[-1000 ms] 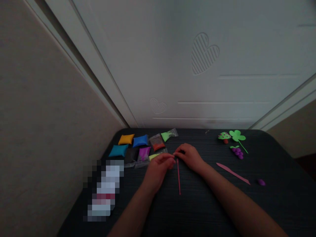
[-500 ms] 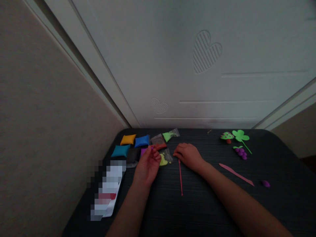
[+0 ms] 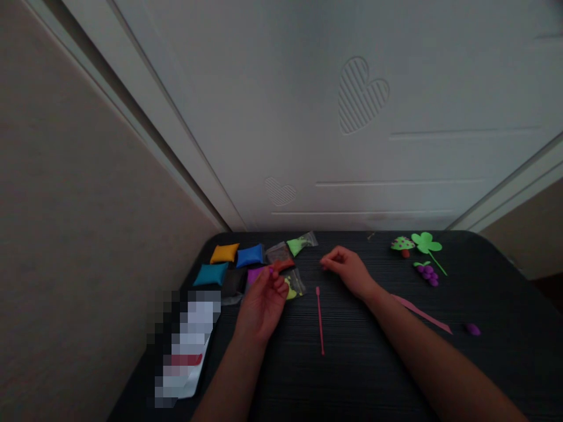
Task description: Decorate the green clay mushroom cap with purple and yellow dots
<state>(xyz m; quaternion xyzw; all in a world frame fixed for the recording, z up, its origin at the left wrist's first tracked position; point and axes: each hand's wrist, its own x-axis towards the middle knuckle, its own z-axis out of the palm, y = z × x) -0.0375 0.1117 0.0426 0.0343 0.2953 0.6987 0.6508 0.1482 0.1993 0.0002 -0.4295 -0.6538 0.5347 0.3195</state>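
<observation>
My left hand (image 3: 264, 302) is raised at the near side of the clay packets, thumb and fingertips pinched on a small purple clay piece (image 3: 271, 270). My right hand (image 3: 347, 271) hovers to the right with its fingers curled and pressed together; whatever they might hold is too small to make out. Below and between the hands, a thin pink modelling tool (image 3: 320, 322) lies on the black table (image 3: 352, 363), touched by neither. A second, flat pink tool (image 3: 424, 315) is partly covered by my right forearm. Farther right sits a purple clay lump (image 3: 472, 329).
Clay packets cluster at the back left, among them yellow (image 3: 224, 253), blue (image 3: 250, 256) and teal (image 3: 211, 274). A blurred white packet (image 3: 189, 346) lies at the left edge. At back right are a clay mushroom (image 3: 403, 244), green clover (image 3: 426, 242) and purple grapes (image 3: 427, 273).
My right hand has moved away from the top end of the thin pink tool, slightly up and right. My left hand keeps its pinch on the purple clay. The view has shifted slightly.
</observation>
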